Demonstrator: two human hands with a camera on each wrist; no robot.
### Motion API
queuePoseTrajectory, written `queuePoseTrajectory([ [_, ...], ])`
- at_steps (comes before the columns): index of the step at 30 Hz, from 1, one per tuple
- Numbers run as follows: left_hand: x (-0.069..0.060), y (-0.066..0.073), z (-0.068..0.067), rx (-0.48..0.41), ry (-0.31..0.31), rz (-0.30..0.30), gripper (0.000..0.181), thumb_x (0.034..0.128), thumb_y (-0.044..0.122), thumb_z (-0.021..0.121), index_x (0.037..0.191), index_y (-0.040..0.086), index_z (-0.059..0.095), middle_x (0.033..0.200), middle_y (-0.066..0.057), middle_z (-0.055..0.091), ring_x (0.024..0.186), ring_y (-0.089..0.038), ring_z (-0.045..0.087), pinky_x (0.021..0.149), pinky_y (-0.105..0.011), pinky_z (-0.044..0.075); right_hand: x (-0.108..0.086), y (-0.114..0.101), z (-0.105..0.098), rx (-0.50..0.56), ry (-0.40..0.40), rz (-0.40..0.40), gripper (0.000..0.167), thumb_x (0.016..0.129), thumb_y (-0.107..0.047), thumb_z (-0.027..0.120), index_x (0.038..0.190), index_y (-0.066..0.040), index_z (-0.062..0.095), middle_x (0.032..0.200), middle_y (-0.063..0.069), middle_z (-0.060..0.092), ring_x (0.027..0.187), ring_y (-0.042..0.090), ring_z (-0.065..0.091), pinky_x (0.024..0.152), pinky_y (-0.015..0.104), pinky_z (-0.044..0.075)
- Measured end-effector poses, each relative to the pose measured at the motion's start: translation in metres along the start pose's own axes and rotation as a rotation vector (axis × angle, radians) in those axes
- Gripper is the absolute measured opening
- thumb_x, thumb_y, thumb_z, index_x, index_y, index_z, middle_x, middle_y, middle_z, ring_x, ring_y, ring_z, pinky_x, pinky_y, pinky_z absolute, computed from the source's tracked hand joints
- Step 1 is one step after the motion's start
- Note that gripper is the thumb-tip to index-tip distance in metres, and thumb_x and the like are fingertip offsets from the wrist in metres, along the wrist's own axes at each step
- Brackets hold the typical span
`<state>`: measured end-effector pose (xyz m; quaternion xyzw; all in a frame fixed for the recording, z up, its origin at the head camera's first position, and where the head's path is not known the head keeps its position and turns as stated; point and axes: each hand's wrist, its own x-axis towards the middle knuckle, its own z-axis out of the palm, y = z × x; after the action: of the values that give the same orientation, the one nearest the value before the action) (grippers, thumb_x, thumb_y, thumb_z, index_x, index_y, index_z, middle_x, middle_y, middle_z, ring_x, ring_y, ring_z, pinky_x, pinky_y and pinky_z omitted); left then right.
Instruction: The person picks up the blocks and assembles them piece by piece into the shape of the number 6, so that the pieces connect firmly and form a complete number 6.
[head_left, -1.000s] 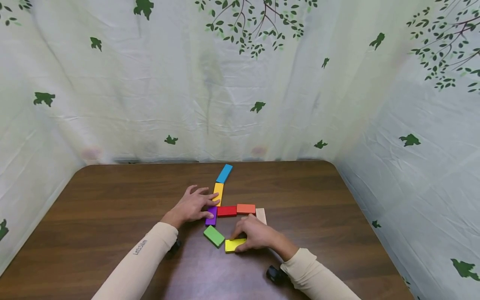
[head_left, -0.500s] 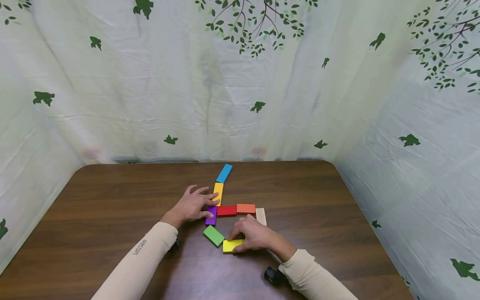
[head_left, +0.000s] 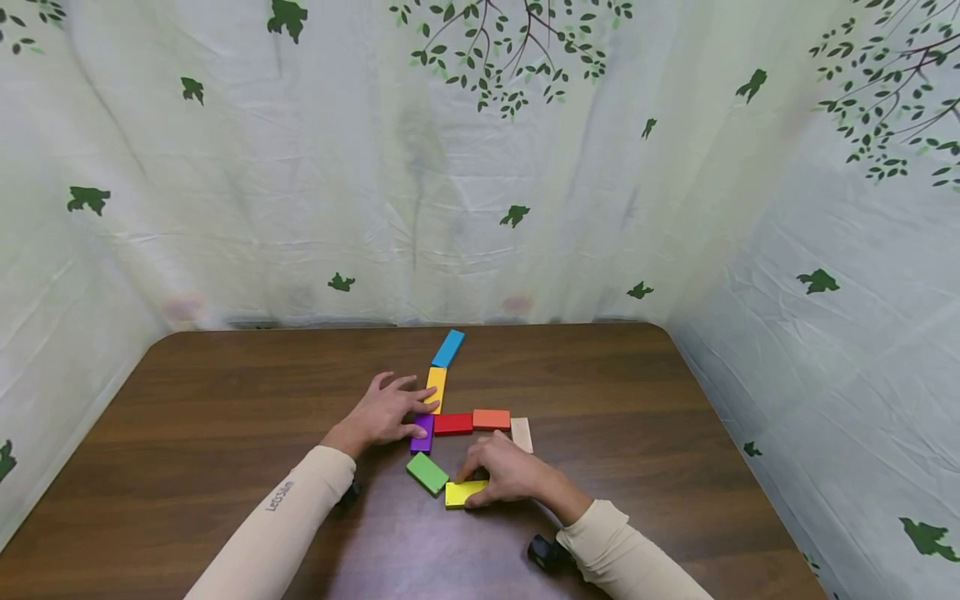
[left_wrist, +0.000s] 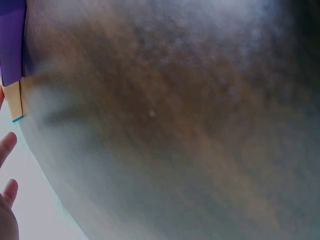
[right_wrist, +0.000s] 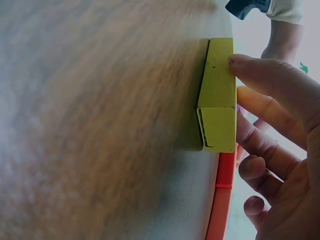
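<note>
My right hand (head_left: 507, 468) pinches a yellow wooden block (head_left: 459, 495) lying flat on the table, thumb on the near side and fingers on the far side. In the right wrist view the same yellow block (right_wrist: 218, 95) shows its end face. A green block (head_left: 427, 473) lies slantwise, its corner at the yellow block's left end. My left hand (head_left: 384, 410) spreads its fingers, the thumb touching a purple block (head_left: 422, 433) and fingertips resting on an orange-yellow block (head_left: 438, 380). Right of the purple block runs a red block (head_left: 453, 424), then an orange-red block (head_left: 491, 419).
A blue block (head_left: 448, 348) lies at the far end of the line. Beside the orange-red block stands a pale wood block (head_left: 522, 435), partly behind my right hand. The brown table (head_left: 225, 417) ends at a leaf-patterned white curtain (head_left: 420, 167).
The yellow block has slid slightly left with my right hand, up to the green block's corner. During the last half second little has moved. My left hand stays in place.
</note>
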<state>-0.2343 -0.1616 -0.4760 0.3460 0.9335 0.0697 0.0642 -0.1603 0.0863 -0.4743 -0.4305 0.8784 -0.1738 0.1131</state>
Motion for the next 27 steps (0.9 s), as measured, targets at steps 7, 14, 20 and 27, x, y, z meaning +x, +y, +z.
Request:
queuePoseTrajectory([
  [7, -0.001, 0.001, 0.000, 0.006, 0.003, -0.003, 0.057, 0.0835, 0.047, 0.069, 0.134, 0.022, 0.058, 0.145, -0.002, 0.047, 0.137, -0.038, 0.034, 0.108, -0.064, 0.015, 0.000, 0.001, 0.001, -0.004, 0.000, 0.001, 0.028, 0.079, -0.035, 0.079, 0.103, -0.022, 0.077, 0.093, -0.018, 0.068, 0.086, -0.004, 0.054, 0.074, 0.020, 0.031],
  [14, -0.001, 0.002, 0.000, 0.005, 0.008, 0.000, 0.057, 0.0835, 0.047, 0.069, 0.134, 0.022, 0.058, 0.145, -0.002, 0.048, 0.136, -0.039, 0.034, 0.108, -0.063, 0.015, -0.001, 0.006, -0.001, 0.089, 0.011, 0.000, 0.028, 0.079, -0.030, 0.079, 0.104, -0.019, 0.075, 0.092, -0.013, 0.067, 0.084, 0.000, 0.055, 0.075, 0.017, 0.037],
  [20, 0.000, 0.002, 0.002, 0.004, 0.013, 0.002, 0.058, 0.0838, 0.048, 0.068, 0.135, 0.023, 0.058, 0.145, -0.002, 0.048, 0.136, -0.039, 0.034, 0.108, -0.063, 0.015, -0.010, 0.020, -0.015, 0.165, 0.078, 0.060, 0.034, 0.080, -0.024, 0.079, 0.112, -0.013, 0.071, 0.101, -0.006, 0.068, 0.093, 0.008, 0.059, 0.085, 0.025, 0.045],
  [27, -0.002, 0.000, 0.002, 0.011, 0.037, 0.023, 0.056, 0.0838, 0.047, 0.069, 0.133, 0.021, 0.060, 0.144, -0.002, 0.049, 0.135, -0.039, 0.036, 0.108, -0.063, 0.016, -0.024, 0.043, -0.027, 0.168, 0.185, 0.152, 0.039, 0.078, -0.024, 0.081, 0.112, -0.012, 0.069, 0.107, 0.003, 0.062, 0.102, 0.021, 0.053, 0.093, 0.046, 0.040],
])
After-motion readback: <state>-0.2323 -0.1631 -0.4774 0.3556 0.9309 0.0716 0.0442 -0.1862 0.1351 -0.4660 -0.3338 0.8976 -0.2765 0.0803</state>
